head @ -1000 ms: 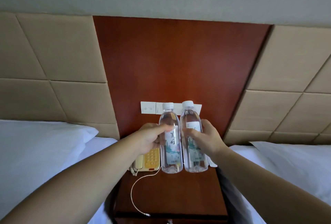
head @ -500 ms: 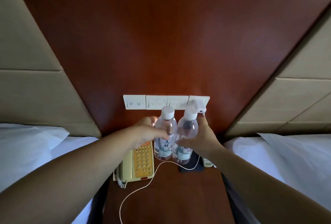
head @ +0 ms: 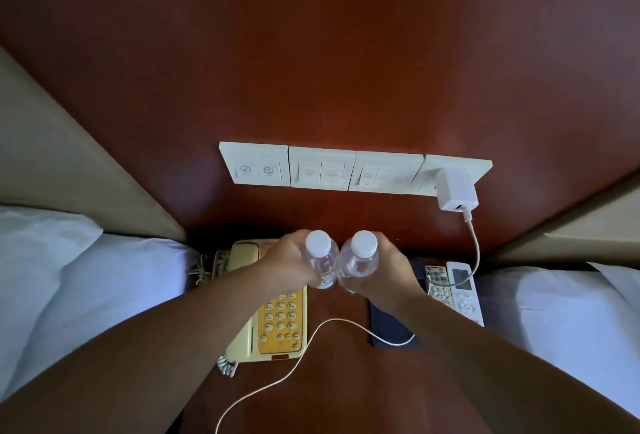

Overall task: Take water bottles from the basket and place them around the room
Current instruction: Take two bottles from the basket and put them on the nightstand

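Note:
Two clear water bottles with white caps stand upright side by side, touching, at the back of the dark wooden nightstand point(head: 332, 374). My left hand point(head: 289, 265) is wrapped around the left bottle point(head: 320, 255). The right bottle point(head: 360, 255) is gripped by my right hand point(head: 388, 276). I see both from almost straight above, so their lower halves are hidden behind my fingers. Whether their bases touch the wood I cannot tell. The basket is out of view.
A cream telephone point(head: 268, 322) with a yellow keypad lies left of the bottles. A dark phone point(head: 389, 328) on a white charging cable point(head: 294, 361), and two remotes point(head: 453, 289), lie to the right. A switch panel point(head: 322, 168) and charger plug point(head: 455, 191) are on the wall. White beds flank the nightstand.
The view has moved closer and tilted down over the nightstand. Both bottles went down and back towards the wall, still held side by side in my hands.

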`<state>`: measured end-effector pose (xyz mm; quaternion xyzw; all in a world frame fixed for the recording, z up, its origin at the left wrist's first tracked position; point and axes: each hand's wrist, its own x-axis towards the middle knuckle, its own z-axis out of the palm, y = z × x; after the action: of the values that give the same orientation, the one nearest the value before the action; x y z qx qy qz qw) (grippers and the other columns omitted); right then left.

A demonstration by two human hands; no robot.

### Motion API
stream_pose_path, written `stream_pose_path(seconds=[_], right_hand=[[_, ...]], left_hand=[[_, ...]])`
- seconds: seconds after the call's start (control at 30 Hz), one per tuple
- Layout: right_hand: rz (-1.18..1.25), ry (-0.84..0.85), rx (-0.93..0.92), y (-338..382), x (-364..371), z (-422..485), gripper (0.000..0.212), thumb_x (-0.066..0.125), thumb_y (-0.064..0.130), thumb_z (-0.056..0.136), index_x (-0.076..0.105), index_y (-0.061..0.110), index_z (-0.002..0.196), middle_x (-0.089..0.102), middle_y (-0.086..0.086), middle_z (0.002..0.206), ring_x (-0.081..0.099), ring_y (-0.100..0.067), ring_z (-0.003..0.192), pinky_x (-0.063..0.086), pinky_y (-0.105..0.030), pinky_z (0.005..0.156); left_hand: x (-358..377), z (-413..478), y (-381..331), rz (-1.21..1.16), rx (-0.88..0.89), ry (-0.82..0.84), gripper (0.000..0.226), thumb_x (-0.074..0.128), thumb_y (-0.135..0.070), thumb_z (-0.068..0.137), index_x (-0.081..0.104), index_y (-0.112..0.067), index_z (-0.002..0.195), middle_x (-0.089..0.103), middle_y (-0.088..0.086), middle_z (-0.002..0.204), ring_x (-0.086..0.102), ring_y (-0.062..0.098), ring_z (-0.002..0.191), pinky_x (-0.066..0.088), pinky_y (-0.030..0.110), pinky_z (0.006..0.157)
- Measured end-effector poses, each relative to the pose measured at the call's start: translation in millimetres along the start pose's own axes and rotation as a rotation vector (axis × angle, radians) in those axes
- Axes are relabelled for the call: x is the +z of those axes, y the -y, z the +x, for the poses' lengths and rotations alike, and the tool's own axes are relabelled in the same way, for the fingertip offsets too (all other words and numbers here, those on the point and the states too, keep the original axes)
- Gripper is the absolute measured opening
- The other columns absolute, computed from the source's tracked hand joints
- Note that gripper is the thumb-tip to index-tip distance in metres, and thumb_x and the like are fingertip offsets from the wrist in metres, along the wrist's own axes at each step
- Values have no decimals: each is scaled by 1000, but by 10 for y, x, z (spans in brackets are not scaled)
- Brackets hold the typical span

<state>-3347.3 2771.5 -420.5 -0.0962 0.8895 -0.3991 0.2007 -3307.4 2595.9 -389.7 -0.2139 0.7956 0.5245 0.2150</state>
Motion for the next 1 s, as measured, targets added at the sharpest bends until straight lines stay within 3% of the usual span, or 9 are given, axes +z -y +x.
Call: stream_pose_path(seconds=[0.07, 0.13, 0.17, 0.23, 0.4, 0.5, 0.57, 0.83, 1.0], right_hand=[[9, 9, 34, -130, 94, 80, 63, 87, 36, 57, 47, 38, 105, 59, 19, 97, 58, -7, 92, 44, -20, 73], [37, -10, 66, -255, 163, 127, 65, 89, 30, 57, 45, 39, 104, 55, 22, 93, 55, -6, 91, 40, -13, 68], [40, -21, 74, -308, 187, 140, 66, 90, 28, 58, 43, 40, 104, 54, 24, 91, 54, -5, 90, 37, -9, 65], [55, -31, 85, -400, 219, 168, 66, 90, 26, 58, 43, 40, 103, 53, 25, 91, 54, -6, 90, 35, -7, 64], [72, -32, 120, -557, 297, 247, 64, 90, 28, 56, 47, 37, 103, 62, 14, 101, 58, -9, 94, 41, -16, 70], [92, -27, 129, -587, 329, 289, 65, 90, 30, 56, 45, 38, 102, 59, 17, 97, 56, -4, 89, 39, -12, 66], [97, -28, 127, -602, 333, 316, 66, 90, 31, 56, 43, 39, 101, 55, 21, 91, 53, 1, 83, 36, -9, 63], [73, -15, 127, -652, 328, 329, 69, 90, 37, 54, 42, 38, 103, 55, 19, 94, 52, -2, 86, 37, -9, 63], [86, -26, 138, -679, 344, 289, 71, 91, 34, 52, 43, 38, 103, 59, 15, 100, 56, -8, 95, 40, -13, 68]], left_hand=[[41, 135, 66, 19, -3, 10, 65, 73, 7, 63, 58, -22, 119, 64, 3, 114, 59, 25, 108, 55, 32, 85], [75, 235, 72, 77, 22, 27, 56, 72, 3, 69, 58, -20, 118, 62, 0, 107, 59, 18, 99, 47, 8, 65], [94, 286, 78, 77, 25, 27, 50, 71, 2, 71, 59, -21, 113, 60, -3, 100, 57, 15, 93, 41, 6, 58], [134, 380, 93, 57, 3, 40, 46, 73, 2, 70, 58, -23, 105, 58, -7, 97, 54, 14, 92, 43, 14, 63], [216, 563, 202, 144, -32, 65, 64, 73, 6, 65, 56, -19, 121, 61, 3, 118, 56, 23, 111, 51, 38, 92], [254, 645, 290, 148, -53, 101, 63, 72, 7, 66, 55, -19, 121, 59, 4, 121, 55, 19, 108, 50, 30, 87], [288, 676, 344, 114, -99, 102, 68, 72, 9, 64, 54, -22, 121, 57, 3, 122, 53, 22, 112, 53, 34, 87], [308, 773, 399, 80, -80, 88, 67, 70, 11, 64, 53, -30, 115, 52, -3, 112, 50, 20, 110, 48, 27, 70], [346, 794, 448, 52, -88, 52, 71, 72, 14, 59, 52, -37, 105, 54, -5, 114, 51, 21, 114, 52, 34, 82]])
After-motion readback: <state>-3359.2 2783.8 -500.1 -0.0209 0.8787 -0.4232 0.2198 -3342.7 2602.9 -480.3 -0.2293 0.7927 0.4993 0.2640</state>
